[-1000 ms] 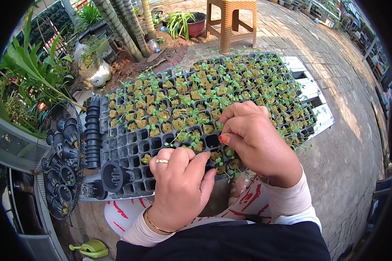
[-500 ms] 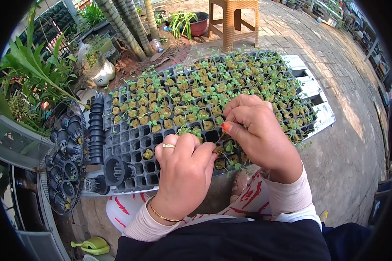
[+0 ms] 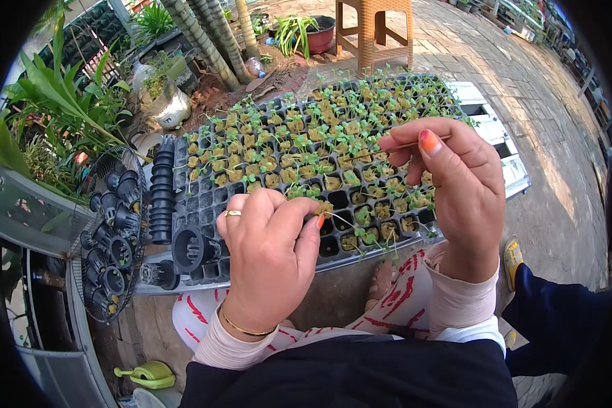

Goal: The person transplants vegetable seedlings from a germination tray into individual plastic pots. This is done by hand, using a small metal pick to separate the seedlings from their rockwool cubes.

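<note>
My left hand is closed in a pinch on a small brownish growing plug with a seedling, whose pale stem and green leaves trail to the right over the tray. In my right hand, thumb and fingers grip a thin wooden stick that points left above the seedlings. Below both hands lies a black seedling tray, many cells filled with sprouted plugs and several at the left and front bare. An upright black net pot stands by the tray's left front corner, with another net pot on its side.
A stack of black net pots lies left of the tray, beside a wire basket of more pots. A wicker-look stool stands behind. Another person's leg is at right. A green watering can sits low left.
My left hand has lifted the seedling plug out of the tray. My right hand has moved up and right with the stick. The other person's leg has come into view.
</note>
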Tool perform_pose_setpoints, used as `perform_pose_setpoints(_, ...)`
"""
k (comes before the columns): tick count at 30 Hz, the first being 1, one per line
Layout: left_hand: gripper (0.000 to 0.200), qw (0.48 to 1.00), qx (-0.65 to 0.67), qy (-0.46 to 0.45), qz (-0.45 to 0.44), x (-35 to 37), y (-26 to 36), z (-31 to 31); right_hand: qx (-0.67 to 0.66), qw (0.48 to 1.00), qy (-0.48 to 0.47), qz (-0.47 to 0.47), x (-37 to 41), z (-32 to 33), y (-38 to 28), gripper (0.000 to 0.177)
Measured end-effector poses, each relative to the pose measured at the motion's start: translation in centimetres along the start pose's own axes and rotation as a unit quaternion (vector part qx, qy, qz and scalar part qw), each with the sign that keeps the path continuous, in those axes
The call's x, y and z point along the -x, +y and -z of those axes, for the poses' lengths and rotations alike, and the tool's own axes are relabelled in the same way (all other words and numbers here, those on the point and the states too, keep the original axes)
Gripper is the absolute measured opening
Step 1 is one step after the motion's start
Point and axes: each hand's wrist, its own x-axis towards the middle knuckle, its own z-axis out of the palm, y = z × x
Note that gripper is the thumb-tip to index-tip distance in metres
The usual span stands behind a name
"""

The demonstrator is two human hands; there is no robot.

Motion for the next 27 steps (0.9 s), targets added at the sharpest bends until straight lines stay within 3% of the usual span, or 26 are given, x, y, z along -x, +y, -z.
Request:
perform_pose_setpoints(4,0.021,0.994,-0.101,0.034,-0.017,0.0,-0.2,0.8,-0.026,0.999,0.011,0.036,-0.2,-0.1,0.0,0.028)
perform_pose_setpoints(6,0.021,0.994,-0.099,0.046,-0.016,0.1,-0.6,1.2,-0.059,0.994,0.023,0.087,-0.3,-0.3,0.3,0.03)
perform_pose_setpoints(10,0.019,0.992,-0.1,0.072,0.002,0.0,-1.1,1.7,-0.069,0.992,-0.02,0.104,-0.2,0.4,0.2,0.029)
perform_pose_setpoints(13,0.018,0.996,-0.065,0.058,0.014,0.2,-1.3,2.0,-0.086,0.996,-0.02,0.033,0.3,0.2,-0.6,0.027)
perform_pose_setpoints(15,0.013,0.97,0.207,0.073,0.103,0.5,-1.4,2.2,-0.053,0.998,-0.031,0.002,0.8,-0.7,-1.7,0.026)
perform_pose_setpoints(16,0.013,0.971,0.202,0.077,0.106,0.7,-1.4,2.4,-0.018,0.999,-0.039,-0.029,1.1,-1.3,-2.1,0.024)
perform_pose_setpoints(18,0.009,0.828,0.522,0.089,0.182,1.0,-1.3,2.8,-0.08,0.995,-0.053,-0.018,1.7,-2.7,-1.3,0.02)
perform_pose_setpoints(19,0.013,0.784,0.577,0.098,0.207,1.0,-0.4,3.4,-0.064,0.995,-0.074,-0.029,2.1,-3.3,-1.4,0.024)
perform_pose_setpoints(20,0.013,0.787,0.572,0.103,0.208,1.3,-0.5,3.5,-0.049,0.993,-0.095,-0.041,2.5,-3.9,-1.5,0.028)
perform_pose_setpoints(22,0.022,0.675,0.698,0.088,0.22,2.1,-1.0,3.4,-0.033,0.995,-0.096,-0.006,3.2,-5.5,-1.1,0.036)
perform_pose_setpoints(23,0.024,0.651,0.724,0.074,0.216,2.5,-1.2,3.4,-0.058,0.993,-0.08,0.07,3.3,-6.4,0.2,0.039)
perform_pose_setpoints(26,0.023,0.631,0.739,0.065,0.227,3.0,-0.2,3.5,-0.027,0.993,-0.067,0.094,3.7,-7.6,-0.1,0.042)
perform_pose_setpoints(27,0.026,0.653,0.718,0.056,0.234,3.1,0.0,3.4,-0.037,0.992,-0.058,0.105,3.8,-8.1,0.2,0.039)
